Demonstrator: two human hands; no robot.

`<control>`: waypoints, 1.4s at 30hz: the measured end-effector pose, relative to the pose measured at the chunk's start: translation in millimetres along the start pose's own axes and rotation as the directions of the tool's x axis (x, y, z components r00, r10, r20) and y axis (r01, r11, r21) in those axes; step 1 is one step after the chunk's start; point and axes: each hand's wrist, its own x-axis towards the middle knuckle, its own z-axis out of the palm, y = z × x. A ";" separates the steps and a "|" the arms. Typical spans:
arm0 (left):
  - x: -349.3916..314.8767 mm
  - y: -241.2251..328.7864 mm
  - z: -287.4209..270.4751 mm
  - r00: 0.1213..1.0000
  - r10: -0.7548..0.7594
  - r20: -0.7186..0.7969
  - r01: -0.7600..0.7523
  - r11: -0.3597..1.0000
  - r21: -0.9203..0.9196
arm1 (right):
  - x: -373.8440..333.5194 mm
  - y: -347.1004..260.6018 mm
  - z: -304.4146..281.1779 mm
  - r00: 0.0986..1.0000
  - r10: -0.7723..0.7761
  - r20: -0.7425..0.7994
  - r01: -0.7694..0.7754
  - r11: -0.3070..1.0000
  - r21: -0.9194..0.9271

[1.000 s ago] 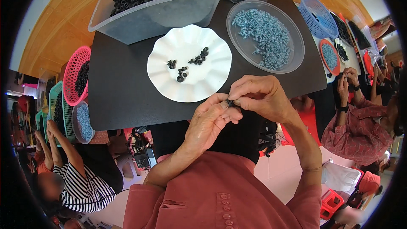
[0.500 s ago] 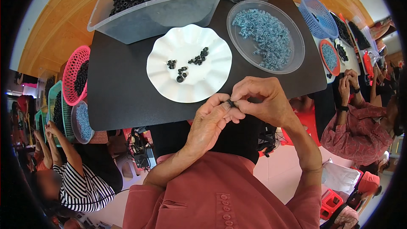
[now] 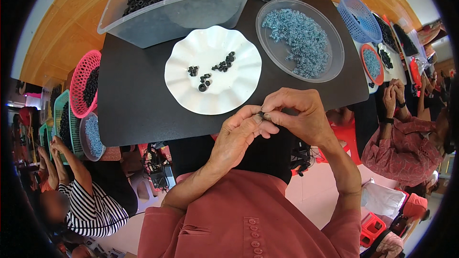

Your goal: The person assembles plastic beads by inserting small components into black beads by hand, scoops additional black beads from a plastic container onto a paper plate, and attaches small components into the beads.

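Left hand (image 3: 236, 136) and right hand (image 3: 296, 114) meet fingertip to fingertip at near edge of black counter (image 3: 134, 100), both pinching one small dark piece (image 3: 261, 114), mostly hidden between fingers. White scalloped plate (image 3: 186, 79) just beyond hands, few small black rings (image 3: 213, 69) on it. Round clear bowl (image 3: 264, 16) of blue-grey bits right of plate. Large clear tub (image 3: 143, 21) of black rings behind plate.

Bright even daylight, soft shadows, sharp centre; heavy fisheye bending, black vignette at rim.
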 end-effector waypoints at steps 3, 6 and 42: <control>-0.6 0.1 -0.3 1.000 0.021 0.005 -0.020 0.998 -0.061 | -1.4 -3.8 0.3 1.000 0.015 0.017 -0.016 1.000 0.023; 0.2 2.9 0.2 1.000 0.007 -0.001 -0.007 0.985 -0.175 | -1.7 -5.6 -2.8 0.998 -0.058 0.028 0.060 0.993 -0.105; 4.2 0.8 -8.4 0.999 0.004 0.052 0.006 0.983 -0.184 | -5.7 24.2 27.4 0.850 -0.526 0.042 0.421 0.628 -0.655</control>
